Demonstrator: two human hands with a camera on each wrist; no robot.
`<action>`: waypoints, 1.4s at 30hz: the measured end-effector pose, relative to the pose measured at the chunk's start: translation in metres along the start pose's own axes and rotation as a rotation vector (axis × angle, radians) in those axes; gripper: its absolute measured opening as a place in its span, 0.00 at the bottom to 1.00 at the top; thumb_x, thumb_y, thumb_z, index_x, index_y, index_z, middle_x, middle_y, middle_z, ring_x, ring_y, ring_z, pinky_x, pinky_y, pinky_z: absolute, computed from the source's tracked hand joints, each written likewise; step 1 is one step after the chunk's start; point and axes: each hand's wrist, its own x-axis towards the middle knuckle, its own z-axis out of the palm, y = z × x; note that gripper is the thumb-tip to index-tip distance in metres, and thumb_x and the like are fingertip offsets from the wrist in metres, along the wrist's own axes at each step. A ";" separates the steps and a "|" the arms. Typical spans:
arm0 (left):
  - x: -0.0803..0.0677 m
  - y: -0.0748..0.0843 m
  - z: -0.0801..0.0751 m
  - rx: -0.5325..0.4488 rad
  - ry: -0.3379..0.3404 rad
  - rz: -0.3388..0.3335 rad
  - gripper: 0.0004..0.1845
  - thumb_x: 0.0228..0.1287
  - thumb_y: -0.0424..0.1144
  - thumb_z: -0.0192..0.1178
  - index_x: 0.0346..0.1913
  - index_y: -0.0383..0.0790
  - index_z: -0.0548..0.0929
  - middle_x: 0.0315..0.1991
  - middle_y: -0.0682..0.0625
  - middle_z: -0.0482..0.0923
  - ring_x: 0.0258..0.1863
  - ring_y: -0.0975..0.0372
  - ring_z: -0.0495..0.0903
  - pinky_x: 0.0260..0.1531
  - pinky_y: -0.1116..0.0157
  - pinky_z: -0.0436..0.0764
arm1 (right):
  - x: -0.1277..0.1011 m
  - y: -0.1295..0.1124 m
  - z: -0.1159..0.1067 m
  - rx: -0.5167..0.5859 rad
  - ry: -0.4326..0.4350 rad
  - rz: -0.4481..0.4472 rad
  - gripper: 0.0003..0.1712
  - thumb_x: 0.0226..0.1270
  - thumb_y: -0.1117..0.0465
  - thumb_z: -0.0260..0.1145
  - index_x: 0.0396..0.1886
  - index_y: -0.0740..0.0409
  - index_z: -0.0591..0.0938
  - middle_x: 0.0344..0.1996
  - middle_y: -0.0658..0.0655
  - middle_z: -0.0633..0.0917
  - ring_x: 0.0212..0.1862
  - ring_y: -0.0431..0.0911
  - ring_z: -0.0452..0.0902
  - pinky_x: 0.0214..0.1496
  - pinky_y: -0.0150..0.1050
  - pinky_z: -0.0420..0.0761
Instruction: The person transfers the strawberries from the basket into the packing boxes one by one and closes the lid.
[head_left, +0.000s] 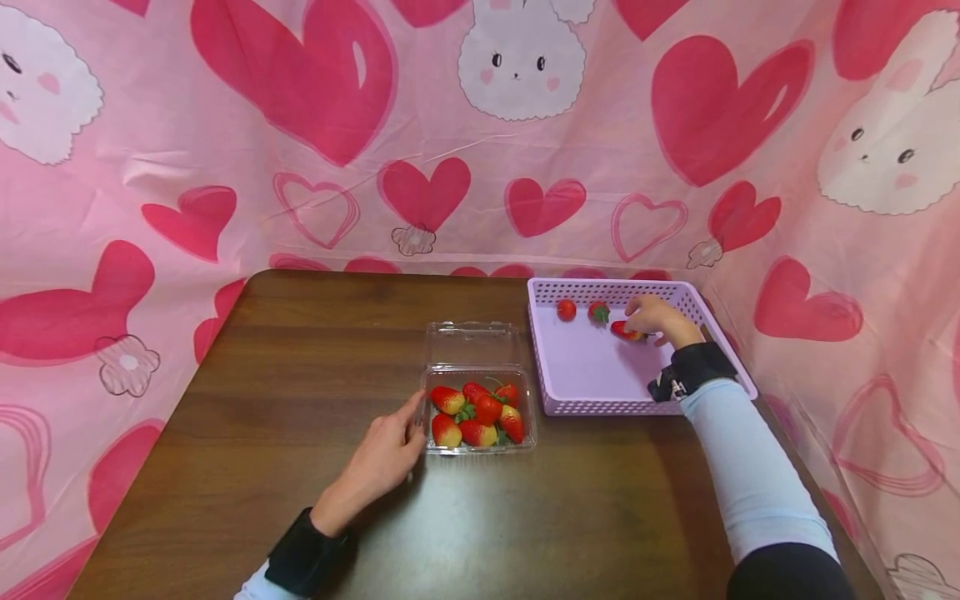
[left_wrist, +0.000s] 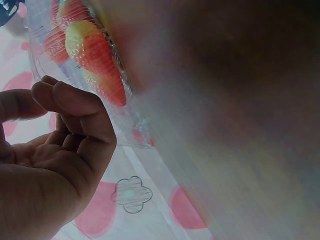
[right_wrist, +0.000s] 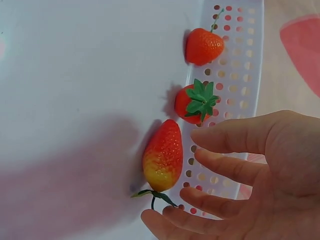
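My right hand (head_left: 657, 320) reaches into the lilac basket (head_left: 570, 375) at the right, fingers spread and apart. Its fingertips are close beside a red strawberry with a yellow end (right_wrist: 164, 157); nothing is held. Along the basket's far wall lie two more red strawberries, one with a green leaf cap (right_wrist: 200, 102) and one with a thin stem (right_wrist: 204, 46). A clear plastic clamshell box (head_left: 480, 451), its lid standing back, holds several red and yellow strawberries (head_left: 477, 432). My left hand (head_left: 384, 451) rests against the box's left side, fingers bent.
Both containers stand on a dark brown wooden table (head_left: 322, 350), the basket close to its right edge. A pink curtain (head_left: 480, 208) with hearts and rabbits hangs behind the table and along its sides.
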 end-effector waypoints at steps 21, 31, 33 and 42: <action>0.000 0.000 0.000 -0.017 -0.009 -0.009 0.35 0.74 0.31 0.61 0.81 0.35 0.64 0.19 0.50 0.70 0.13 0.59 0.71 0.16 0.66 0.73 | 0.001 0.003 0.001 0.052 -0.076 0.006 0.30 0.70 0.64 0.66 0.66 0.74 0.69 0.52 0.71 0.74 0.52 0.63 0.75 0.53 0.64 0.83; 0.000 0.000 0.000 -0.024 -0.015 -0.012 0.35 0.75 0.31 0.61 0.81 0.34 0.63 0.20 0.50 0.71 0.14 0.59 0.72 0.17 0.67 0.74 | 0.006 0.003 0.005 0.026 -0.072 0.028 0.18 0.70 0.65 0.69 0.51 0.70 0.74 0.45 0.67 0.77 0.45 0.59 0.78 0.48 0.59 0.86; 0.000 0.000 0.000 -0.023 -0.014 -0.011 0.35 0.75 0.31 0.61 0.81 0.34 0.63 0.20 0.50 0.71 0.14 0.59 0.72 0.17 0.66 0.74 | 0.007 0.003 0.005 0.024 -0.068 0.033 0.17 0.69 0.65 0.70 0.49 0.69 0.74 0.43 0.66 0.78 0.44 0.59 0.80 0.47 0.58 0.86; 0.000 0.001 -0.002 -0.018 -0.011 -0.011 0.35 0.74 0.31 0.61 0.81 0.34 0.64 0.19 0.50 0.71 0.13 0.59 0.71 0.16 0.66 0.73 | 0.005 0.001 0.005 0.012 -0.076 0.037 0.18 0.68 0.64 0.71 0.48 0.69 0.74 0.42 0.65 0.78 0.43 0.58 0.81 0.47 0.58 0.86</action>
